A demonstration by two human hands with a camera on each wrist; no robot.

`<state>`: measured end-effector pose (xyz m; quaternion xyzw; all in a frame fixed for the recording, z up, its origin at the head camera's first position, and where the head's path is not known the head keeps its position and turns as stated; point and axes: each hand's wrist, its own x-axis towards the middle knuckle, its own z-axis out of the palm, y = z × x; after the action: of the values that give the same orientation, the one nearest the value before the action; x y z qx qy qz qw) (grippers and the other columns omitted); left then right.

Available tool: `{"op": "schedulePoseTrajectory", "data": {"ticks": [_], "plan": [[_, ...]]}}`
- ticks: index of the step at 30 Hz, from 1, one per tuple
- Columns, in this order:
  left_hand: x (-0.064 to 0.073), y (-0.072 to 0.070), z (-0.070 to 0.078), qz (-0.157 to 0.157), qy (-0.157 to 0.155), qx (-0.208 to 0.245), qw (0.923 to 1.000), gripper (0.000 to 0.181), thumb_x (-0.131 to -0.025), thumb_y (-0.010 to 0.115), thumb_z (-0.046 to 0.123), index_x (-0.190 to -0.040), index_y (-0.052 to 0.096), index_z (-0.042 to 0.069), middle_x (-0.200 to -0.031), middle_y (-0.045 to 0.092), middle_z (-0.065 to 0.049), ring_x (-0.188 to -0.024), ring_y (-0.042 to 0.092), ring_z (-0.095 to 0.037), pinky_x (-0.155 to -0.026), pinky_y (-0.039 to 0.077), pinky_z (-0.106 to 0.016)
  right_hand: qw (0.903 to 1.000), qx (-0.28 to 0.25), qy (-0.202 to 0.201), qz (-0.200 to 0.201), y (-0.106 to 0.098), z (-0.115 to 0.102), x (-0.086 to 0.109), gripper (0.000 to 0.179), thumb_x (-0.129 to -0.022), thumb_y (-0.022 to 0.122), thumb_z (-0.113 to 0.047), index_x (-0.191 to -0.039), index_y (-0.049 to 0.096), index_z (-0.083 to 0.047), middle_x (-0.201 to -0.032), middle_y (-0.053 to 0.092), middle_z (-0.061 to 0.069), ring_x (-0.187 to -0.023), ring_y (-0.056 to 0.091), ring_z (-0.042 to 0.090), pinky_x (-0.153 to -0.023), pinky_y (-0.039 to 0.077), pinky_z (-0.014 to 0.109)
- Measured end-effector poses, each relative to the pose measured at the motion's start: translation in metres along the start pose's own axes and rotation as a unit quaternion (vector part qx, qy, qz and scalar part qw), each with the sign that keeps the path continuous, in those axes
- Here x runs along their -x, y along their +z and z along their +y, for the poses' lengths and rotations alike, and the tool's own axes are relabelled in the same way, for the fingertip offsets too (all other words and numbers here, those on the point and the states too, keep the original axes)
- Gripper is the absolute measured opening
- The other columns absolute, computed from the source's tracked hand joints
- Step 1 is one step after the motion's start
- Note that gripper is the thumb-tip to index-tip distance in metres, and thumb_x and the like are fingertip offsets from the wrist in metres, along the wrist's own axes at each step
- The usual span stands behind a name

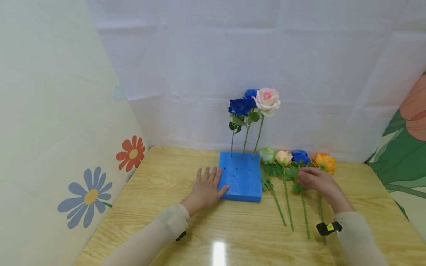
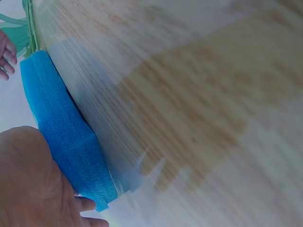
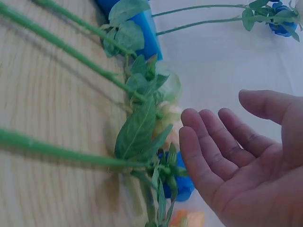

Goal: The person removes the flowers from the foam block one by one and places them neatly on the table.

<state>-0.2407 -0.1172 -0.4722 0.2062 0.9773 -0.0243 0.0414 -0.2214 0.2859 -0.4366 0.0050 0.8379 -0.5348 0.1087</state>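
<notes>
A blue foam block lies on the wooden table, with three artificial flowers upright along its far side: two blue roses and a pale pink rose. My left hand rests flat with spread fingers at the block's left edge, thumb on its top; the left wrist view shows the palm beside the block. Holding nothing, my right hand hovers over the stems of a blue flower and an orange flower. In the right wrist view its fingers are loosely bent near the blue bloom.
Right of the block, a pale green flower and a peach flower lie with stems toward the near edge. A white cloth hangs behind the table. Flower-patterned panels stand at both sides.
</notes>
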Motion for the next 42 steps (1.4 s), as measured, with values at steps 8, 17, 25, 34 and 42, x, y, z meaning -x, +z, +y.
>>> {"op": "schedulePoseTrajectory", "data": {"ticks": [8,17,25,34,42], "plan": [[-0.001,0.001,-0.001,0.003,0.0,0.004,1.0,0.081,-0.105,0.022,0.065,-0.163,0.016,0.01,-0.168,0.021,-0.015,-0.153,0.018,-0.043,-0.121,0.008,-0.064,0.9983,-0.047,-0.033,0.002,0.007,-0.013,-0.01,0.069,-0.105,0.054,-0.043,-0.153,0.037,0.003,-0.149,0.046,0.028,-0.124,0.063,0.024,-0.11,0.042,0.05],[-0.001,0.001,-0.001,0.005,0.002,-0.001,1.0,0.081,-0.105,0.021,0.065,-0.163,0.016,0.009,-0.168,0.02,-0.015,-0.153,0.018,-0.043,-0.121,0.009,-0.064,0.9928,-0.093,-0.074,0.017,0.02,-0.032,-0.022,0.065,-0.103,0.057,-0.04,-0.152,0.04,-0.001,-0.151,0.044,0.025,-0.121,0.063,0.014,-0.103,0.049,0.031],[-0.001,0.002,-0.002,0.011,0.004,0.001,0.9999,0.081,-0.104,0.022,0.065,-0.163,0.017,0.009,-0.167,0.021,-0.015,-0.152,0.019,-0.043,-0.12,0.01,-0.065,0.9887,-0.115,-0.09,0.033,0.032,-0.048,-0.036,0.064,-0.102,0.06,-0.038,-0.15,0.042,0.001,-0.15,0.046,0.024,-0.119,0.062,0.013,-0.107,0.048,0.039],[-0.001,0.004,-0.002,0.016,0.005,0.004,0.9998,0.081,-0.105,0.024,0.065,-0.163,0.018,0.009,-0.167,0.022,-0.015,-0.152,0.02,-0.044,-0.12,0.01,-0.065,0.984,-0.149,-0.088,0.04,0.043,-0.058,-0.053,0.064,-0.102,0.063,-0.035,-0.151,0.042,0.0,-0.151,0.045,0.023,-0.124,0.058,0.019,-0.113,0.039,0.051],[-0.001,0.006,-0.003,0.017,0.009,0.004,0.9998,0.08,-0.105,0.026,0.063,-0.163,0.019,0.008,-0.167,0.022,-0.015,-0.152,0.02,-0.043,-0.12,0.009,-0.065,0.9801,-0.166,-0.096,0.05,0.05,-0.065,-0.066,0.06,-0.102,0.062,-0.034,-0.148,0.044,0.002,-0.15,0.046,0.024,-0.129,0.056,0.027,-0.113,0.039,0.051]]}}
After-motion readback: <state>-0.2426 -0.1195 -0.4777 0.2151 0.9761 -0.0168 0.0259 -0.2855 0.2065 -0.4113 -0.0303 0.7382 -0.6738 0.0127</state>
